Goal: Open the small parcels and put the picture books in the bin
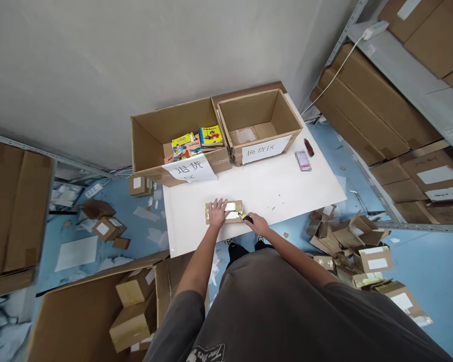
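A small flat cardboard parcel (234, 211) with a white label lies near the front edge of the white table (272, 188). My left hand (217, 211) rests flat on its left end, fingers spread. My right hand (257, 223) grips a utility knife (245, 217) with a yellow and black handle, and the tip touches the parcel's right side.
Two open cartons stand at the table's back: the left carton (151, 138) holds colourful books (198, 139), the right carton (287, 113) is nearly bare. A red cutter (309, 147) and a small card (303, 161) lie right. Opened boxes (357, 246) litter the floor; a carton of parcels (136, 306) sits lower left.
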A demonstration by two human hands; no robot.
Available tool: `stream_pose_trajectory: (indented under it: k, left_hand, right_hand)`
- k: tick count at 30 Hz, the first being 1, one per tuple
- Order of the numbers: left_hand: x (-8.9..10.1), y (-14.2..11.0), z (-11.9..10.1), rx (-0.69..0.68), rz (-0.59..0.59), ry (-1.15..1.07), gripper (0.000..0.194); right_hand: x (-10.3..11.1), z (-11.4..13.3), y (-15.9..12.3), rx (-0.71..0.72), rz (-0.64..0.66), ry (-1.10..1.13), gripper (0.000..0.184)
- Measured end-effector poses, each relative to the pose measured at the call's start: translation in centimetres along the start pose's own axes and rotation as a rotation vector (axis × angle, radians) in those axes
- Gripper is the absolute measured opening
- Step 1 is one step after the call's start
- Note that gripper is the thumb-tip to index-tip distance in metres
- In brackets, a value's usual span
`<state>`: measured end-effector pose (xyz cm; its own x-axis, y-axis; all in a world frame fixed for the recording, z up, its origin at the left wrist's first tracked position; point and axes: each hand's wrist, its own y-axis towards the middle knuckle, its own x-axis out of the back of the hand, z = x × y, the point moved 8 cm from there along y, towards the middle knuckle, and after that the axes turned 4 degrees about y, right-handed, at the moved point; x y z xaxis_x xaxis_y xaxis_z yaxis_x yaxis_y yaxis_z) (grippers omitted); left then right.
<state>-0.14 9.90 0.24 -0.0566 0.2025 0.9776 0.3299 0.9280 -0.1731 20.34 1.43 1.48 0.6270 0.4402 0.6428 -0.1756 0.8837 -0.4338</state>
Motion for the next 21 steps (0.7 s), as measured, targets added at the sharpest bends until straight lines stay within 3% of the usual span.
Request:
stream_pose_trajectory:
  k: [7, 14, 21]
  left_hand:
    - [-0.4, -1.3, 0.0, 0.007, -0.087, -0.108, 0.062]
    - [-0.4, -1.4, -0.6, 0.012, -0.075, -0.221, 0.065]
    - [-0.2, -1.2, -0.4, 0.042, -0.102, -0.248, 0.058]
  right_hand:
    - [-1.2, 2.2, -0.3, -0.165, -0.046, -0.270, 0.036]
    - [-1.7, 1.1, -1.4, -0.329, -0.177, -0.287, 0.036]
    - [-2.0, 2.6, 0.2, -0.284, -0.180, -0.231, 0.036]
